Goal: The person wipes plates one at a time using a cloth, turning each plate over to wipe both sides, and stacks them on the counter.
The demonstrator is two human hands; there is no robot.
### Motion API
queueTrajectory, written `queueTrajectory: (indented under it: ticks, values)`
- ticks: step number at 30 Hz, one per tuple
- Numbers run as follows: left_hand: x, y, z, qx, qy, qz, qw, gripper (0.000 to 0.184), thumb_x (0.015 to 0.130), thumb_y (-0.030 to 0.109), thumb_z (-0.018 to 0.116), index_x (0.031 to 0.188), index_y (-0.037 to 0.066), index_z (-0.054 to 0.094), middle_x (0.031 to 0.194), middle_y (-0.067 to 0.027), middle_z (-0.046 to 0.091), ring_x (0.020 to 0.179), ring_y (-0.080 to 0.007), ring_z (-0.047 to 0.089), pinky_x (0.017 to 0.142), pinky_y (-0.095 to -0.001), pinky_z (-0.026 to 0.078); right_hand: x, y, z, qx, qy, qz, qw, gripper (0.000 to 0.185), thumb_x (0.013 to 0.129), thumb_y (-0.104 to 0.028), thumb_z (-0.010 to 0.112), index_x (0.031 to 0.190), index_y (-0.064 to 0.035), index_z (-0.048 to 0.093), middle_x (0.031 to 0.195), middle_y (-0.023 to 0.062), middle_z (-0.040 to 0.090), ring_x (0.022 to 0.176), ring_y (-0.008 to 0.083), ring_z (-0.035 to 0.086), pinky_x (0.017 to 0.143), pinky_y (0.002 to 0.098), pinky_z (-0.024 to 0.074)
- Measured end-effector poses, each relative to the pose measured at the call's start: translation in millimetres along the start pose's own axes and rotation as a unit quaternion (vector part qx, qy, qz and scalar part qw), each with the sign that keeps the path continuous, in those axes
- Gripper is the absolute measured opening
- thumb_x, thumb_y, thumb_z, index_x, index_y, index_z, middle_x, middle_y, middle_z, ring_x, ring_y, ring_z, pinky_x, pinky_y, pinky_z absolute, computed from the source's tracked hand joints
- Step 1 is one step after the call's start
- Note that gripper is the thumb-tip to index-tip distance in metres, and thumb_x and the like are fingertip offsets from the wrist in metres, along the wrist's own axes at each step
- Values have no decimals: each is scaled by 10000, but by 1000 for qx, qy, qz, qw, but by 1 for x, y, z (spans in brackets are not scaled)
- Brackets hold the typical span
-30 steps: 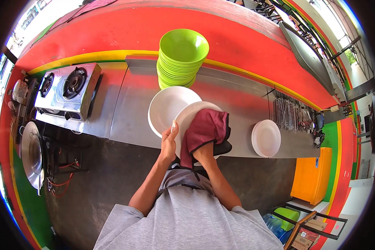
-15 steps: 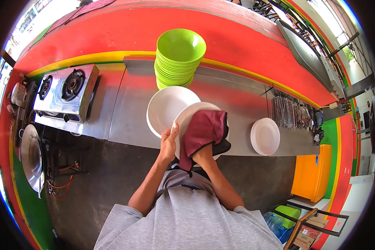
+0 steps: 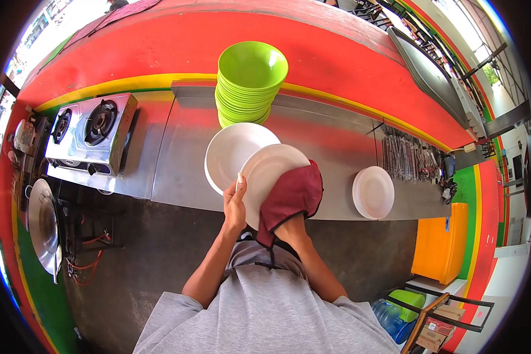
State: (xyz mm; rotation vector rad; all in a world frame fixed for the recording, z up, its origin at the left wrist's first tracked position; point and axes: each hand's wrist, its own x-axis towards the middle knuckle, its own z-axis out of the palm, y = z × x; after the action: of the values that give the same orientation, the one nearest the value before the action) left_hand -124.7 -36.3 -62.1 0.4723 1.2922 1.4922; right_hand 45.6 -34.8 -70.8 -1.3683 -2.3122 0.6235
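Note:
My left hand (image 3: pixel 235 203) grips the left rim of a white plate (image 3: pixel 266 171), its thumb on the upper face. Against the right part of that plate, my right hand (image 3: pixel 292 227) holds a dark red cloth (image 3: pixel 292 194), which hides most of its fingers. Another white plate (image 3: pixel 236 150) lies behind on the metal counter, partly covered by the held one. Beyond it stands a tall stack of green bowls (image 3: pixel 252 74). A short stack of white plates (image 3: pixel 376 193) rests on the counter to the right.
A two-burner gas stove (image 3: pixel 91 133) occupies the left of the metal counter (image 3: pixel 183 159). Wrapped utensils (image 3: pixel 408 156) lie at the right end. A large wok (image 3: pixel 43 227) is at the far left, and an orange box (image 3: pixel 441 248) stands below on the right.
The cloth and my right hand have shifted down the held plate, exposing more of its upper face. My left hand still holds the rim. The view has moved slightly.

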Motion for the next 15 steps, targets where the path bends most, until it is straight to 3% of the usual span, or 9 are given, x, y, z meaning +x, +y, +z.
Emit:
queueTrajectory:
  ticks: [2,5,8,11,15]
  values:
    - [7,-8,-5,-25,-21,-7,999,465,1039,402,521,1275,15,622,1183,-84,651,1132,-178,589,1020,-346,440,-2,-5,-2,-8,-73,-30,997,550,945,-379,546,1408,-87,494,1486,196,437,1404,388,358,1164,501,261]
    - [3,12,7,-100,-31,-24,994,354,1045,382,534,1050,52,662,924,65,568,958,-51,479,988,-251,329,5,-31,-21,75,-202,-38,976,573,941,-388,562,1422,-87,480,1483,187,448,1405,380,368,1172,493,254]
    - [0,17,9,-109,-51,-52,991,399,1048,394,520,1144,32,657,1049,10,630,1033,-79,541,1003,-266,392,-5,-34,8,175,-105,-36,978,629,932,-402,586,1456,-87,437,1503,176,431,1425,367,354,1188,487,236]
    - [-3,20,9,-105,-83,-64,989,416,1052,395,511,1162,18,648,1081,-7,640,1050,-89,562,936,-262,453,0,-28,9,171,-93,-44,980,605,968,-344,551,1481,-66,392,1531,193,392,1443,347,338,1190,454,257]
    - [-8,27,13,-66,-116,-24,991,442,1060,407,490,1173,12,655,1044,5,650,1016,-76,559,904,-250,457,13,-12,17,121,-37,-55,990,601,966,-348,552,1469,-58,397,1506,199,411,1423,354,357,1183,449,270]
